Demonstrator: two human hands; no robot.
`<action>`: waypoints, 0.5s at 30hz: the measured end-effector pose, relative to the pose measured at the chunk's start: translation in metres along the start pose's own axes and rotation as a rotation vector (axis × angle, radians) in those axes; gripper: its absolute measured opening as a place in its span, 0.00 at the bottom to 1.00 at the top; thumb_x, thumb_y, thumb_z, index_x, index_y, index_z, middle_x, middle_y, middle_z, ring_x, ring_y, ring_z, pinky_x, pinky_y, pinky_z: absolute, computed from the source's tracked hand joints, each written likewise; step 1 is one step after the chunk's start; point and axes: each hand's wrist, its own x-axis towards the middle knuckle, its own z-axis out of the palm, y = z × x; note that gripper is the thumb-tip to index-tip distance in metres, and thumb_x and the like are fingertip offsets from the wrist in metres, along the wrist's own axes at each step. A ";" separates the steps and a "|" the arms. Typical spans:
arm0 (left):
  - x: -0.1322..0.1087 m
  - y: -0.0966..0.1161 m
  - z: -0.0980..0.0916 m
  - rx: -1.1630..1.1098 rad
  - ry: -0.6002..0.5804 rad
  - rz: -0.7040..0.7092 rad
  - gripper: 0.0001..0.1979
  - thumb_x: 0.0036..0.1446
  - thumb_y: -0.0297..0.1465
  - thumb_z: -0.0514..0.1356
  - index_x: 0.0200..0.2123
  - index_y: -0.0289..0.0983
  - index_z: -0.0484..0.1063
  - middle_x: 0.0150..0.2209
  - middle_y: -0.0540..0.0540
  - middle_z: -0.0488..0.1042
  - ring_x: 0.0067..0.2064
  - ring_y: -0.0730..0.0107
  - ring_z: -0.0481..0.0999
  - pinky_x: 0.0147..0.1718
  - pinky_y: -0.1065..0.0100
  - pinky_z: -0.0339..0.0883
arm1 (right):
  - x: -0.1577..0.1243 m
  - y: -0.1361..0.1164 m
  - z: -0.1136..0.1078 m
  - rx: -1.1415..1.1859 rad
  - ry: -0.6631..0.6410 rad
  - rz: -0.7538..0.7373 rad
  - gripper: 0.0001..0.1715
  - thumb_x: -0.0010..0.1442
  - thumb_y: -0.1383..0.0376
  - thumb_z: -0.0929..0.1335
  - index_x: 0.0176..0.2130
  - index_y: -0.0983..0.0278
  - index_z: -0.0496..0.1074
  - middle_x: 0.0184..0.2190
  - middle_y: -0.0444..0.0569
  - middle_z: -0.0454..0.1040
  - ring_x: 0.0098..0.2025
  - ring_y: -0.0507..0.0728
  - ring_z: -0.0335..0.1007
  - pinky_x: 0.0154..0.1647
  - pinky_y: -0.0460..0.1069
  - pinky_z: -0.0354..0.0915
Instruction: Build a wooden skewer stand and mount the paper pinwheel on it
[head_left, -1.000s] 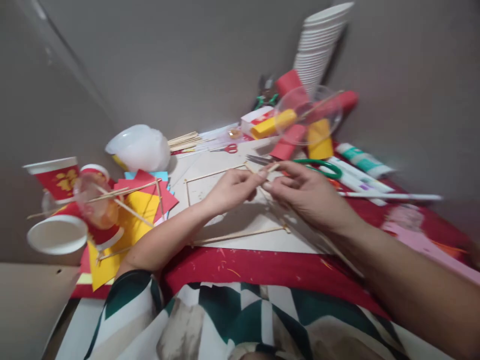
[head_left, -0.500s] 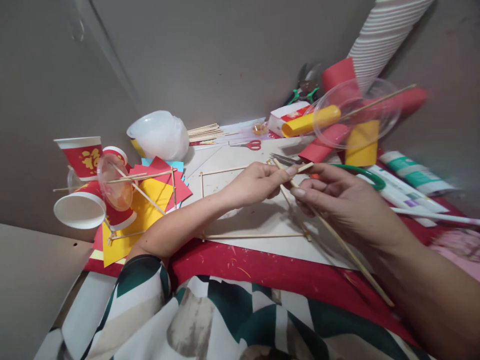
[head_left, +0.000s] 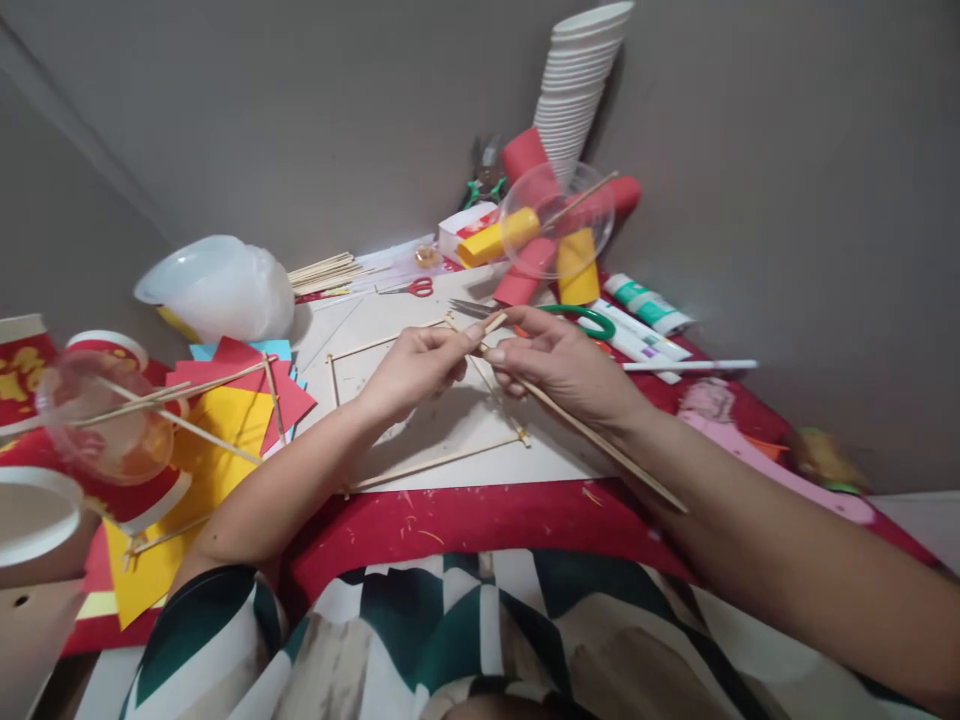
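The nearly closed right hand [head_left: 559, 365] pinches 1 long pale wooden stick [head_left: 606, 446] near its far end, probably for control. There the curled left hand [head_left: 424, 372] pinches too, perhaps steadying it, above a rectangular wooden-stick frame [head_left: 435, 465].

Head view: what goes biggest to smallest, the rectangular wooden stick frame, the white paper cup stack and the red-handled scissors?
1. Rectangular wooden stick frame
2. White paper cup stack
3. Red-handled scissors

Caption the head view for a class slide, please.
Left hand and right hand pinch thin wooden sticks over a stick frame on a white board.
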 end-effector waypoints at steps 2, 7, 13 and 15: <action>0.001 0.000 0.000 -0.049 -0.011 0.006 0.26 0.54 0.54 0.64 0.24 0.35 0.71 0.19 0.56 0.63 0.17 0.84 0.54 0.16 0.74 0.45 | 0.001 -0.001 -0.001 0.020 0.003 -0.005 0.27 0.47 0.62 0.76 0.45 0.60 0.65 0.17 0.35 0.67 0.18 0.49 0.60 0.20 0.43 0.52; 0.001 0.001 -0.001 -0.036 -0.001 0.030 0.28 0.50 0.54 0.67 0.20 0.35 0.70 0.18 0.53 0.65 0.17 0.81 0.59 0.17 0.74 0.51 | 0.003 0.002 -0.004 0.043 -0.019 -0.025 0.27 0.48 0.61 0.77 0.44 0.60 0.66 0.18 0.34 0.67 0.18 0.48 0.59 0.19 0.43 0.51; 0.001 0.004 0.001 -0.121 -0.015 -0.011 0.29 0.45 0.54 0.71 0.20 0.34 0.68 0.14 0.58 0.55 0.17 0.85 0.49 0.17 0.75 0.41 | 0.004 0.006 -0.006 0.026 -0.025 -0.045 0.28 0.48 0.59 0.77 0.46 0.61 0.67 0.19 0.35 0.68 0.18 0.47 0.58 0.20 0.43 0.53; 0.000 0.004 0.002 -0.126 -0.014 0.002 0.29 0.45 0.54 0.71 0.20 0.34 0.67 0.14 0.59 0.54 0.17 0.85 0.48 0.17 0.75 0.41 | 0.003 0.005 -0.005 0.022 -0.020 -0.037 0.30 0.47 0.59 0.78 0.46 0.61 0.67 0.18 0.34 0.68 0.19 0.48 0.59 0.20 0.43 0.53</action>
